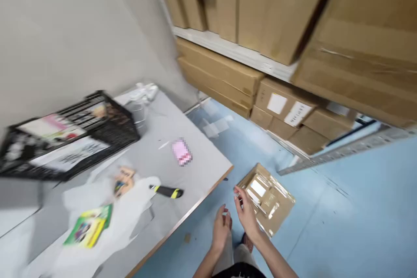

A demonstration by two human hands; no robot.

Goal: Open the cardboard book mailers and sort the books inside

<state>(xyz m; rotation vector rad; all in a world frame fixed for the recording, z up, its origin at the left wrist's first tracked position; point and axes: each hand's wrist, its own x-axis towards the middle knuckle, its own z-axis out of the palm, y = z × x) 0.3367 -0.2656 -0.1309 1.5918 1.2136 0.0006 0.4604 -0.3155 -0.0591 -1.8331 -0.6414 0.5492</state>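
Observation:
My left hand (221,227) and my right hand (246,211) hang close together over the blue floor, just past the corner of the grey table (195,169). Both are empty, fingers loosely apart and a little curled. Right behind my right hand lies an open cardboard box (267,200) on the floor, taped inside; the fingertips are near its left edge, and I cannot tell if they touch it. A black and yellow utility knife (167,191) lies on the table to the left of my hands.
On the table are a black crate (65,139) of printed sheets, clear plastic bags (107,208), a green booklet (89,226) and a pink item (181,152). Shelves stacked with cardboard boxes (267,13) fill the right and back. A white wall is at left.

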